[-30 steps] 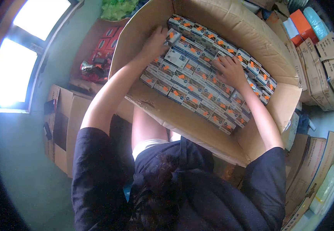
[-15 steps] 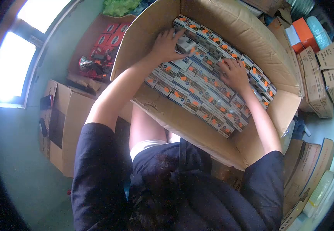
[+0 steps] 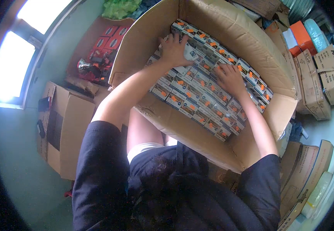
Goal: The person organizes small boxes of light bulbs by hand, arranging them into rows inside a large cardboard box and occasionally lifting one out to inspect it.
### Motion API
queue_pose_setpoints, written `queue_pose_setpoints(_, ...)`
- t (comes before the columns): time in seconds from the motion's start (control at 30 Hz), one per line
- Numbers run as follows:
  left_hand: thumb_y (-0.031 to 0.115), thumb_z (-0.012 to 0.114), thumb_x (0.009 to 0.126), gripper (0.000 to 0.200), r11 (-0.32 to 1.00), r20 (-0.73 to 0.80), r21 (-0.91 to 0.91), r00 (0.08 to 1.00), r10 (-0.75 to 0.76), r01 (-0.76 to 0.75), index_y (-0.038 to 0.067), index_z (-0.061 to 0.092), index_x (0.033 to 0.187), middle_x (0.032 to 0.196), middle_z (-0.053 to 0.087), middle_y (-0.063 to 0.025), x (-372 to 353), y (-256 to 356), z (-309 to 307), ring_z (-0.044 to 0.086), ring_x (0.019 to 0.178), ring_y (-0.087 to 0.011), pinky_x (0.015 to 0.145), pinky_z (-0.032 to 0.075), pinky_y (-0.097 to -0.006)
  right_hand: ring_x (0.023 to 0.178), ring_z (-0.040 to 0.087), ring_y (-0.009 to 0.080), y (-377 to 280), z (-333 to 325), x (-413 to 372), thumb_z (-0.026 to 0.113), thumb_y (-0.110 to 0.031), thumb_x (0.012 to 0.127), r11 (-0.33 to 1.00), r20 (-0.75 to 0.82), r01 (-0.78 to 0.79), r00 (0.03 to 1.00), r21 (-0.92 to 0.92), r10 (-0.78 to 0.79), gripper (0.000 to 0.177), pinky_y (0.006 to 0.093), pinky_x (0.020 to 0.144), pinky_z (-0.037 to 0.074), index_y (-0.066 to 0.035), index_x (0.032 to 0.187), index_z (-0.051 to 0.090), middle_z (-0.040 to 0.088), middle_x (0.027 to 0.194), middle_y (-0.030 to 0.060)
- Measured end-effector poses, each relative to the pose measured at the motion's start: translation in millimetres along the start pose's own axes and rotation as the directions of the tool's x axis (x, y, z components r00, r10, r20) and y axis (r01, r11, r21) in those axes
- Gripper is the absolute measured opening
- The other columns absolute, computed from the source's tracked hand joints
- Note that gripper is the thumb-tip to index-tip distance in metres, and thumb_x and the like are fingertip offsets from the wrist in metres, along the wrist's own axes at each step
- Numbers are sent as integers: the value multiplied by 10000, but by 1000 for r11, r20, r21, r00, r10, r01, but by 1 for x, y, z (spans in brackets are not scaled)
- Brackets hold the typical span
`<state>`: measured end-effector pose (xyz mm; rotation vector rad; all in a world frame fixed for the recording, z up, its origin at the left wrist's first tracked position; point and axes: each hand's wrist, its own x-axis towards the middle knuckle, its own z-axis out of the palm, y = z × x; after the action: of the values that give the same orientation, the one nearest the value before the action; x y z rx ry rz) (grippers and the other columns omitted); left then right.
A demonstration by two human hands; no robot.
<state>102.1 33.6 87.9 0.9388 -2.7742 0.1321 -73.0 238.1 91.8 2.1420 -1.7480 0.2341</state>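
Observation:
A big open cardboard carton (image 3: 244, 29) holds rows of small printed boxes (image 3: 197, 92) with orange stickers. At its upper left, my left hand (image 3: 173, 50) is spread over a whitish box (image 3: 190, 55), thumb and fingers wrapped round its near part. My right hand (image 3: 229, 79) rests with bent fingers on the small boxes near the middle; whether it grips one is hidden. A gap in the top layer shows between the two hands.
An open carton (image 3: 72, 131) stands at the left. Behind it a box of red packages (image 3: 109, 36) sits below green plastic bags (image 3: 120, 7). Stacked cartons (image 3: 309, 84) and flattened cardboard (image 3: 303, 169) line the right side.
My left hand has shifted slightly down and right, and the whitish box under it is now turned with a pale face showing. My right hand has moved slightly left and down.

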Motion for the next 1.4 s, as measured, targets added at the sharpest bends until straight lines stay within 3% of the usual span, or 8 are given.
queue_pose_setpoints(0.13,527,542,814,620,987,-157,-46,977,148,-156,272,357,1347,1327,361,-144,-1,-12,19,343,1237,-354,885,314,-669,1002,530,199,8,8,-2,602,-131,757,997,-42,70,997,-45,-72,362,358,844,387,-151,1111,529,545,1073,41)
queue_pose_setpoints(0.23,410,469,896,408,967,-71,31,964,255,-253,344,420,1295,1324,363,-120,-6,-23,23,356,1224,-344,897,315,-669,994,537,190,5,8,-3,567,-121,783,999,-67,18,998,-47,-21,347,352,837,391,-131,1128,533,557,1061,35)
queue_pose_setpoints(0.33,428,516,869,400,943,-88,158,947,309,-293,381,457,1263,1316,367,-116,-11,-25,26,362,1215,-332,890,323,-662,982,541,187,2,4,0,543,-128,801,996,-49,15,999,-85,-19,355,349,831,387,-125,1156,526,561,1050,40)
queue_pose_setpoints(0.63,408,605,818,474,987,-11,-136,996,86,-86,292,467,1256,1255,418,-133,-4,-19,17,521,1047,-343,860,366,-614,1007,506,179,-6,-6,1,655,-220,730,998,17,-21,1000,-65,22,501,348,834,370,-150,1202,501,531,1064,32)
queue_pose_setpoints(0.73,415,598,824,486,983,-212,-67,966,152,-169,286,459,1271,1224,436,-136,-8,-28,29,535,1016,-331,848,381,-587,1006,501,185,-8,2,0,654,-220,732,997,-23,22,999,-78,-24,519,355,839,367,-156,1220,488,519,1070,44)
queue_pose_setpoints(0.83,418,591,831,489,982,-80,-94,985,155,-162,291,452,1282,1238,433,-143,-9,-30,25,535,1030,-326,856,382,-587,1004,501,190,-9,2,0,649,-215,733,998,-12,30,999,-59,-30,523,352,845,369,-162,1227,485,515,1095,48)
queue_pose_setpoints(1.33,448,564,847,532,983,-10,-46,984,179,-180,309,395,1333,1336,375,-152,-7,-34,17,482,1125,-332,904,372,-553,1054,510,180,-65,29,-19,582,-113,758,998,88,60,994,-17,-59,395,371,846,384,-213,1137,528,518,1172,17)
queue_pose_setpoints(1.4,456,584,831,558,984,30,-114,990,140,-136,315,389,1335,1334,373,-158,-7,-37,10,454,1152,-341,926,361,-539,1027,528,191,-73,23,-14,597,-116,747,982,38,181,982,57,-184,373,376,837,385,-206,1105,540,528,1155,19)
